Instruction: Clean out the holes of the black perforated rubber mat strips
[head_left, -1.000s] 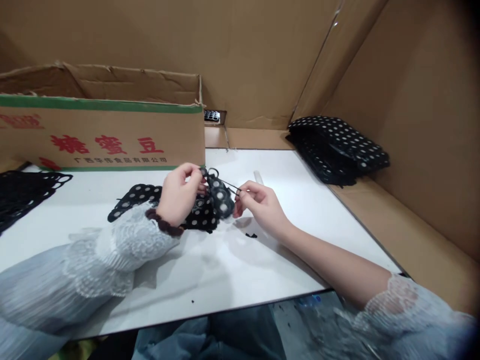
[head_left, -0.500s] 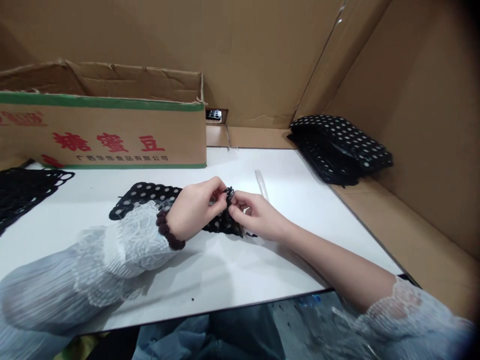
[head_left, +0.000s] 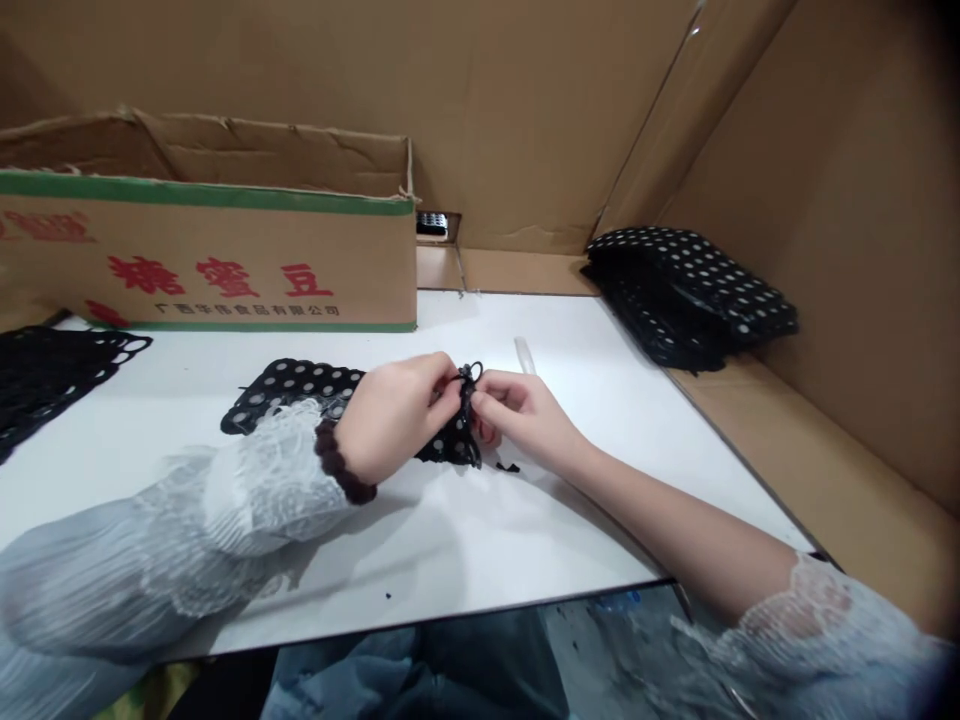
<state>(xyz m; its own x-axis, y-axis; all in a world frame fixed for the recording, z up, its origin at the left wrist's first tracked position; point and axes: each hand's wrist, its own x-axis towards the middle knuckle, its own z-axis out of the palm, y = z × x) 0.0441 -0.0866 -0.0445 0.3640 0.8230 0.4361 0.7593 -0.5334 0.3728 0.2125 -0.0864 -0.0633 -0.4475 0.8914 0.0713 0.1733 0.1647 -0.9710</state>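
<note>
A black sheet with rows of pale round dots [head_left: 296, 385] lies on the white table, partly covered by my left hand and sleeve. My left hand [head_left: 401, 412] is closed, its thumb and forefinger pinching the sheet's right end, which is lifted a little. Right beside it, my right hand [head_left: 521, 412] pinches the same end. A small black loop stands up between the fingertips. The fingers hide the exact spot they grip. A small black scrap [head_left: 508, 467] lies just below my right hand.
On the left stands a cardboard box [head_left: 262, 255] with red lettering. Black netting with round holes [head_left: 52, 380] lies at the far left. Stacked dotted black sheets [head_left: 690, 290] rest at the back right. Behind my right hand is a whitish strip [head_left: 524, 355]. Cardboard walls surround the white table [head_left: 360, 590].
Both hands stay at the sheet's right end. The black loop between the fingertips now stands up more openly. The scrap below my right hand shows more fully. The view has shifted slightly.
</note>
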